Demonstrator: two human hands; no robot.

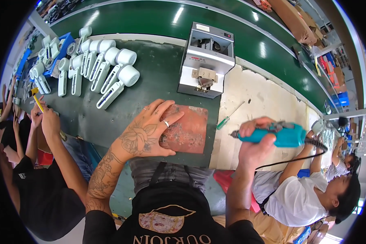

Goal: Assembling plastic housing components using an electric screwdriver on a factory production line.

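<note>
My left hand (147, 129) lies with fingers spread on a worn reddish-brown pad (191, 129) at the front edge of the workbench. Nothing shows in its grasp. To the right, my right hand (256, 140) is wrapped round a teal electric screwdriver (290, 135), held above the bench with its bit pointing left. A black cord trails from the tool's back end. Between the pad and that tool lies a small screwdriver (223, 123) with a green handle. Behind the pad stands a grey box-shaped machine (199, 67), perhaps a screw feeder.
Several pale handheld fans (118, 86) lie in a row at the back left, beside a blue bin (67, 42). A green conveyor belt (150, 18) runs behind the bench. Co-workers sit close on both sides; one at the left holds a yellow tool (38, 103).
</note>
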